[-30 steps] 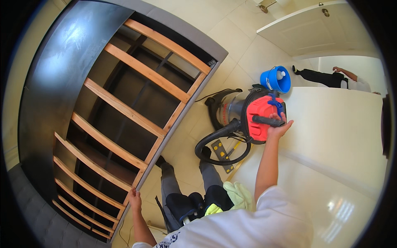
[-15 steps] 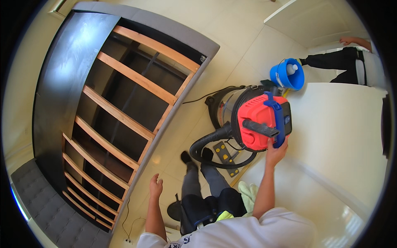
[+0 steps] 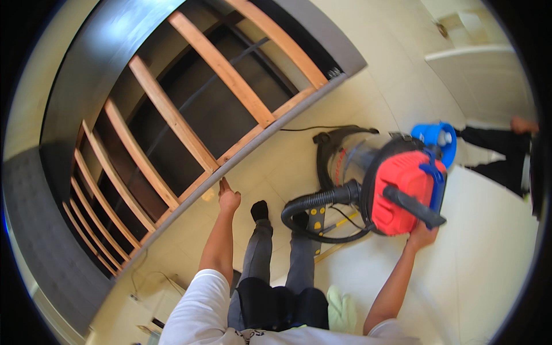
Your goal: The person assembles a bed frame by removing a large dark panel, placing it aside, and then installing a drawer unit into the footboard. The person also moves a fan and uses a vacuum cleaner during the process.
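Note:
A wet-dry vacuum cleaner [image 3: 405, 190] with a red top, blue handle and clear drum stands to my right. My right hand [image 3: 422, 236] grips it at the near end of the blue handle, its fingers partly hidden behind the top. The black ribbed hose [image 3: 305, 207] loops off its near side. My left hand [image 3: 229, 196] holds nothing; its fingers stretch toward the padded grey side rail [image 3: 253, 142] of a bed frame. Whether the fingertips touch the rail I cannot tell. Wooden slats [image 3: 172, 112] cross the frame.
Beyond the vacuum stands a blue bucket [image 3: 425, 133] holding a white bottle. Another person's legs [image 3: 494, 146] are at the far right. A flat grey-and-yellow floor tool [image 3: 316, 221] lies by my feet. Black cords run along the floor; a pale green cloth [image 3: 341, 310] hangs at my side.
My left hand has moved forward to the bed rail. My right hand stays on the vacuum, which now sits farther right in view. The bed frame appears larger and closer.

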The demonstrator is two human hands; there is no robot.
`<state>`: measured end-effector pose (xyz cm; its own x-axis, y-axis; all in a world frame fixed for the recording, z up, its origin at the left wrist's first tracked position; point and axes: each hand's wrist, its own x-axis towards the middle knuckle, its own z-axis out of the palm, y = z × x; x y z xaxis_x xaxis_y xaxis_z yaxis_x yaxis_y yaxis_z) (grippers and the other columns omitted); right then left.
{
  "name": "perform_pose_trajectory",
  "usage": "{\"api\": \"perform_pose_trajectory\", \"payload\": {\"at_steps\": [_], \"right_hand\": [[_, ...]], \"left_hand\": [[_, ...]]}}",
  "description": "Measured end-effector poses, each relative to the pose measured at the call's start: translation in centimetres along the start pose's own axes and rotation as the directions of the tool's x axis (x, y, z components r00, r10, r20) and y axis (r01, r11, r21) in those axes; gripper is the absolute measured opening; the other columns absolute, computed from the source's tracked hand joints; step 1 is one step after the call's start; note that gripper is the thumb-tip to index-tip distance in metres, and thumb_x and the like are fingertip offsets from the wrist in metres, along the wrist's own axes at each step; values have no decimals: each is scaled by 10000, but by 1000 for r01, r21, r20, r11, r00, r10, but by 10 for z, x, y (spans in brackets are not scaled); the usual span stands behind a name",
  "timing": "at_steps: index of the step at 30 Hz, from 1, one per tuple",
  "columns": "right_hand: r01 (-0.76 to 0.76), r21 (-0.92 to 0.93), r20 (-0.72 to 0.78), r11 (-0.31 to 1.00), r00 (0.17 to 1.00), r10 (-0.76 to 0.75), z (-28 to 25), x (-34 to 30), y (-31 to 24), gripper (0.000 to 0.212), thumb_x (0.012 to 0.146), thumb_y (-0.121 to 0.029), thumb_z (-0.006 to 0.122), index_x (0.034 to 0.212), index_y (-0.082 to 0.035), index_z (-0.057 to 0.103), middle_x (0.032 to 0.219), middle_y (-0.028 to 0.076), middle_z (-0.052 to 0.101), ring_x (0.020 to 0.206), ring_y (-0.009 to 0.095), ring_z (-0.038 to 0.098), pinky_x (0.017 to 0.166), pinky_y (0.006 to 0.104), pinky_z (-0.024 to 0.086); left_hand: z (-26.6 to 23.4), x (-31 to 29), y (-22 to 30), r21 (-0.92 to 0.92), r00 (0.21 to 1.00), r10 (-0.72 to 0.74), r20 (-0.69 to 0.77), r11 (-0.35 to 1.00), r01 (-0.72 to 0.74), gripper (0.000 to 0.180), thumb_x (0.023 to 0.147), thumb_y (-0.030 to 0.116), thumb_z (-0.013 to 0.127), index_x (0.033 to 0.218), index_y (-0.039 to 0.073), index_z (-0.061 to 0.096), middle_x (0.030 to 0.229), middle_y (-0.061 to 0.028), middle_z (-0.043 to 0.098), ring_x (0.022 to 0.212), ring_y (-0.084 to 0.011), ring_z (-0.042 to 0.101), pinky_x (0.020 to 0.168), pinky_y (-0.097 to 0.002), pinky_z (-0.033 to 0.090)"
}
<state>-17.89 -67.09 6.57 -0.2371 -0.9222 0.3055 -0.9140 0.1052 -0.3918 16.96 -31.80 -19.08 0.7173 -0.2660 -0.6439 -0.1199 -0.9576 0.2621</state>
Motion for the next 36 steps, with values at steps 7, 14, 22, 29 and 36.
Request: {"api": "perform_pose_trajectory", "payload": {"at_steps": [7,14,22,29,36], "right_hand": [[-105,4,26,994,994,105,-4,-12,-5,292,694,-153,645,908,36,583,847,107,603,741,193,569,656,289,448],[524,-4,-135,852,844,-519,-25,-56,-2,363,757,-135,597,1040,28,438,981,129,431,846,221,476,713,329,421],[270,697,547,664,399,-736,93,-222,-97,329,704,-50,558,1012,15,460,986,116,490,904,241,459,822,329,349],[-614,190,957,766,291,-4,340,-207,-133,463,825,-262,437,1233,-91,299,1146,53,423,981,196,438,790,368,372],[-750,424,896,508,429,-114,424,-142,-158,499,829,-452,343,1234,-161,328,1263,46,328,1125,268,338,852,445,321]], "left_hand": [[18,1,23,275,975,-30,-221,957,92,802,656,203,609,1305,54,163,1305,-188,191,1182,-321,255,928,-488,254],[8,3,9,287,980,16,-198,957,42,751,644,215,610,1294,114,249,1268,-124,269,1128,-296,321,951,-471,242],[1,-8,-24,330,962,155,-223,941,-75,698,663,221,604,1277,123,288,1280,-103,280,1170,-288,282,935,-482,258],[49,6,-210,-769,628,-672,-393,615,177,508,788,276,519,1231,99,343,1248,-96,359,1131,-265,356,936,-347,290],[-6,30,-295,-876,576,-818,1,-278,-393,430,830,430,366,1194,202,378,1176,-1,427,1101,-182,365,886,-383,318]]}}
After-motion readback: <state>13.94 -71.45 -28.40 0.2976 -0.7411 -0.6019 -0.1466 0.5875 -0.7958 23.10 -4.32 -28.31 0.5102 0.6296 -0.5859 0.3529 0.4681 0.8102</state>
